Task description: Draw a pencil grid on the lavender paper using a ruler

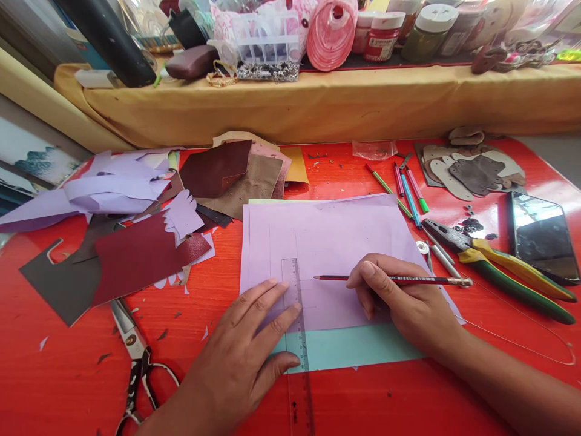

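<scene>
Purple paper (345, 242) lies over a teal sheet (349, 348), with thin pencil lines drawn on it. A clear ruler (295, 321) rests lengthwise on the sheets, its lower end reaching past them. My left hand (254, 339) lies spread on the ruler and paper, fingertips pressing at the ruler's left part. In my right hand (394, 290) a dark red and black pencil (408, 280) is pinched, almost level, its tip pointing left, just right of the ruler.
Scissors (134, 345) and leather pieces (136, 257) lie left, below purple scraps (113, 188). On the right are pliers (499, 266), a phone (542, 233), markers (411, 192) and leather shapes (476, 172). Jars (384, 37) stand on the cloth-covered shelf (295, 109) behind.
</scene>
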The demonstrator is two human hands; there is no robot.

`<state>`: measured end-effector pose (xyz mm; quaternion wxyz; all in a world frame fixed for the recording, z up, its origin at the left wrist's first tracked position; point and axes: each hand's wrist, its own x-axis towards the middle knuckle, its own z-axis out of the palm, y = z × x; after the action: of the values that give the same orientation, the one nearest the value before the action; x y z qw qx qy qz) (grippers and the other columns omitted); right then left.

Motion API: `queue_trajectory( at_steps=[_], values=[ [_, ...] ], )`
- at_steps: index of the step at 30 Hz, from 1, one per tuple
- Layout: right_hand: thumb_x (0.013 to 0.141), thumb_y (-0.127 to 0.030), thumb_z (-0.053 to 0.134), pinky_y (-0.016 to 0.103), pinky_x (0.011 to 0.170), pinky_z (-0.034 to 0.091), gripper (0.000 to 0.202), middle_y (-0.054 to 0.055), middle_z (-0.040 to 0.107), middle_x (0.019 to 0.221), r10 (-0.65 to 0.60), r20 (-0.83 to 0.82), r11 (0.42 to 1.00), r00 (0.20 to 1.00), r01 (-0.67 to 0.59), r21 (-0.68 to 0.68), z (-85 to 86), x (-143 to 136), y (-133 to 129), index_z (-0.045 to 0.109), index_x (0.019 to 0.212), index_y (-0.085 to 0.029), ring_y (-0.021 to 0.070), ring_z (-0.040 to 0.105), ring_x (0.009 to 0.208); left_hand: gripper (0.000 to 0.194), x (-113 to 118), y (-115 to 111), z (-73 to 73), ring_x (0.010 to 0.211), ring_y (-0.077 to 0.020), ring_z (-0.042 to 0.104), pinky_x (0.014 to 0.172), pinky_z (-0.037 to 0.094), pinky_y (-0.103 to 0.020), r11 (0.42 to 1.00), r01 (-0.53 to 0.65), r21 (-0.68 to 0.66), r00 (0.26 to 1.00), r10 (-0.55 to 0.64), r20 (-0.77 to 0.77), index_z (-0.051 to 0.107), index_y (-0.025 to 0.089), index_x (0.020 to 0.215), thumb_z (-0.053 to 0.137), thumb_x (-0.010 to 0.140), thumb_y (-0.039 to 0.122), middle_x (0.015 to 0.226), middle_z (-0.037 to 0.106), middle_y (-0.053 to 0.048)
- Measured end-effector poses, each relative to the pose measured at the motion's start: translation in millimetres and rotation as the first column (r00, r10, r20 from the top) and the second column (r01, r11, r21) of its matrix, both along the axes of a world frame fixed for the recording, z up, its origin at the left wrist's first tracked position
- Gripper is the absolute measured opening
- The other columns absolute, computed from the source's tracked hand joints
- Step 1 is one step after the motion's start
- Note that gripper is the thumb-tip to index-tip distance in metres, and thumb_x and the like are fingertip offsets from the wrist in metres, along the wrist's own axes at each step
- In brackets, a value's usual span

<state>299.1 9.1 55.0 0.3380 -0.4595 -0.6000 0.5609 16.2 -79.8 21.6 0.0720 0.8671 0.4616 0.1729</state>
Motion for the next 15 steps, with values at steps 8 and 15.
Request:
queue_trajectory(
  at_steps=[8, 15],
  values=[
    [0.105, -0.07, 0.063, 0.029, 0.049, 0.04, 0.055, -0.001, 0.062, 0.056, -0.002, 0.013, 1.0, 1.0, 0.002, -0.003, 1.9, -1.0, 0.1, 0.076, 0.082, -0.022, 0.0153, 0.053, 0.05, 0.047, -0.2, -2.3, -3.3, 0.158, -0.0301, 0.046, 0.125, 0.05, -0.047, 0.999, -0.011, -0.033, 1.0, 0.012, 0.006, 0.06, 0.025, 0.156, 0.052, 0.116, 0.048, 0.17, 0.052, -0.009],
    [0.105, -0.066, 0.068, 0.027, 0.051, 0.047, 0.049, -0.001, 0.063, 0.059, 0.009, -0.033, 1.0, 0.999, -0.01, -0.027, 1.0, -1.0, 0.4, 0.079, 0.09, -0.021, 0.0144, 0.057, 0.052, 0.044, 0.6, -0.6, 1.8, 0.155, -0.0294, 0.049, 0.123, 0.053, -0.045, 1.0, -0.006, -0.018, 1.0, 0.006, 0.001, 0.063, 0.025, 0.153, 0.052, 0.116, 0.047, 0.167, 0.056, -0.009]
  ],
)
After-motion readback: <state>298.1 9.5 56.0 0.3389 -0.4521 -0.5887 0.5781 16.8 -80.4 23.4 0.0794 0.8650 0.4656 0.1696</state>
